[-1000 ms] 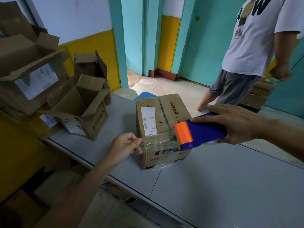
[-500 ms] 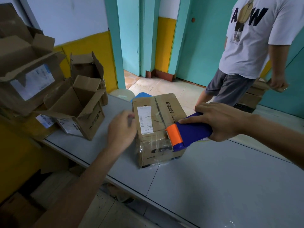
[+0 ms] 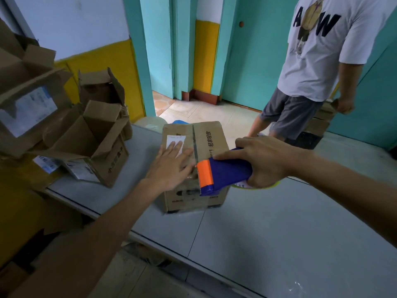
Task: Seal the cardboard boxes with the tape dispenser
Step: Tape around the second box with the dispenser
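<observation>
A closed cardboard box [image 3: 211,136] with a white label stands on the grey table [image 3: 279,229]. Clear tape covers its near side and top seam. My left hand [image 3: 171,166] lies flat on the box top, fingers straight, partly over the label. My right hand [image 3: 264,161] grips the blue tape dispenser [image 3: 223,174]. Its orange front end sits at the box's near top edge, by the seam.
Several open, empty cardboard boxes [image 3: 90,143] are piled at the left of the table and against the yellow wall. A person in a white T-shirt [image 3: 318,61] stands beyond the table at the right, beside stacked boxes [image 3: 320,123] on the floor.
My left hand rose from the box's near side and now lies flat on its top. The dispenser slid left along the box's near top edge.
</observation>
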Demonstrator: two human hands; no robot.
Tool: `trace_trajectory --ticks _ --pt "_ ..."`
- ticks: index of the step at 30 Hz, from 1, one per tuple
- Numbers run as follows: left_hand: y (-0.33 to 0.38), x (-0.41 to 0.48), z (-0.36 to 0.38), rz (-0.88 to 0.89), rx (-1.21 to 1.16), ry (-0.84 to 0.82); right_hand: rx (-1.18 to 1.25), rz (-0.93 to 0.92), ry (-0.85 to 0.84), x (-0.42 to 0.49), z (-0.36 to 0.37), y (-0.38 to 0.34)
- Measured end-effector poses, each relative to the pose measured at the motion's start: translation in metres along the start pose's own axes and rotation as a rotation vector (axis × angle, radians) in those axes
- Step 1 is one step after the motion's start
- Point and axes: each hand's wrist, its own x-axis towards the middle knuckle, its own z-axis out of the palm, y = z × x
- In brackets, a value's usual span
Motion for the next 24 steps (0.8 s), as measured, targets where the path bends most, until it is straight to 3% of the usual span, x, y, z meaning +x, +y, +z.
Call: trace_trajectory --ticks 5,13,24 --pt "-0.001 0.002 0.001 0.021 -0.006 -0.001 0.047 0.023 -0.029 -0.012 -0.001 0.011" --pt "-0.005 0.005 0.001 0.044 -0.017 -0.030 0.062 0.089 0.096 -0.075 0.008 0.055" --pt "-0.004 0.003 -0.005 0.048 -0.009 -0.030 0.180 0.081 0.075 -0.070 0.047 0.072"
